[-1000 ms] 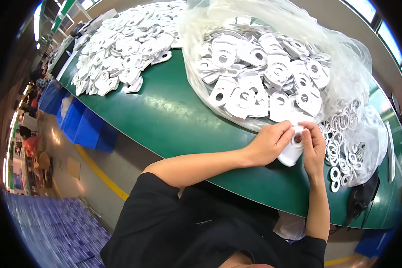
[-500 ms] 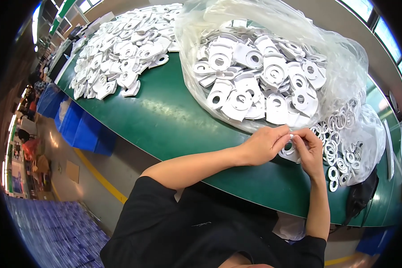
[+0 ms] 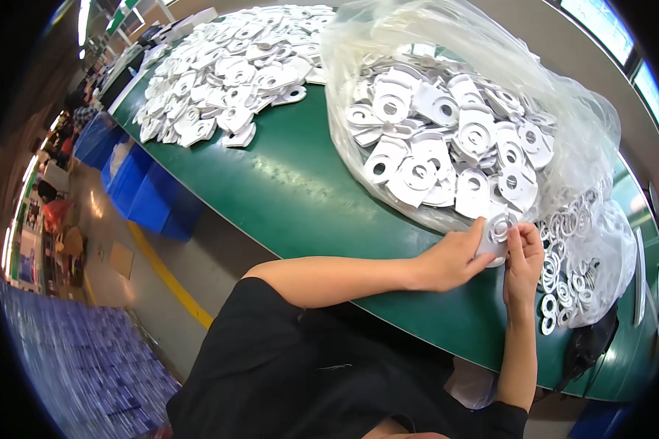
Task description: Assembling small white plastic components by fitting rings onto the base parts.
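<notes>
Both hands meet on one white plastic part [image 3: 493,239] with a round opening, at the near edge of the table. My left hand [image 3: 449,262] grips the part's left side between thumb and fingers. On the other side, my right hand [image 3: 523,265] pinches its edge near the round opening. Whether a separate ring sits in that opening is too small to tell. Just beyond the hands lies a heap of similar white parts [image 3: 476,133] in an open clear plastic bag [image 3: 348,146]. Loose white rings [image 3: 564,293] lie to the right of my right hand.
A larger pile of white parts [image 3: 234,77] covers the far left of the green table [image 3: 271,172]. Blue bins [image 3: 150,194] stand on the floor beyond its left edge. A black object [image 3: 592,340] lies by the rings. Another person [image 3: 55,208] is far left.
The white part has been tilted up, so its round opening now faces upward between my hands. My fingers have shifted to its sides. The whole view has swung slightly left.
</notes>
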Available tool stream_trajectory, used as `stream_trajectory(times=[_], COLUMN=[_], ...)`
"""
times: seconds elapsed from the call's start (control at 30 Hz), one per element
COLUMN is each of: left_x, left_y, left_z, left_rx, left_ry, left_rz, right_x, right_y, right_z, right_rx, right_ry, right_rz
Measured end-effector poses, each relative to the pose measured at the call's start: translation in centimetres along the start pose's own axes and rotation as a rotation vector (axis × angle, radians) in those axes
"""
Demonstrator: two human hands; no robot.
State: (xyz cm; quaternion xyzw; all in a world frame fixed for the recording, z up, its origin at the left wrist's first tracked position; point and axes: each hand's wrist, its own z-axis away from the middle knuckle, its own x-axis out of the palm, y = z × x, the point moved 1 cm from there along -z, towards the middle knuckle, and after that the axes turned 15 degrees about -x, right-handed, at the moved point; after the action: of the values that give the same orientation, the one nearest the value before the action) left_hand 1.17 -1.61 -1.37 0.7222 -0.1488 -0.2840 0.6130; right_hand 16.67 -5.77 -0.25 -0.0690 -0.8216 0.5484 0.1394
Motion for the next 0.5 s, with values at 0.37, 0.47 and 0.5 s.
stream_trajectory(times=[0.37, 0.47, 0.5], left_x=[-1.6, -2.9, -3.2], left_y=[-0.3, -0.2, -0.2], left_z=[-0.7, -0.9, -0.9], left_rx=[-0.138, -0.104, -0.109], left_ry=[-0.114, -0.165, -0.192], left_rz=[-0.277, -0.269, -0.327], right_x=[0.5, -0.6, -0.2], right_y=[-1.0, -0.4, -0.4], right_z=[0.0, -0.5, -0.4], right_rx=[0.029, 0.085, 0.117], right_ry=[-0.166, -0.218, -0.216], right_rz=[0.219, 0.191, 0.163])
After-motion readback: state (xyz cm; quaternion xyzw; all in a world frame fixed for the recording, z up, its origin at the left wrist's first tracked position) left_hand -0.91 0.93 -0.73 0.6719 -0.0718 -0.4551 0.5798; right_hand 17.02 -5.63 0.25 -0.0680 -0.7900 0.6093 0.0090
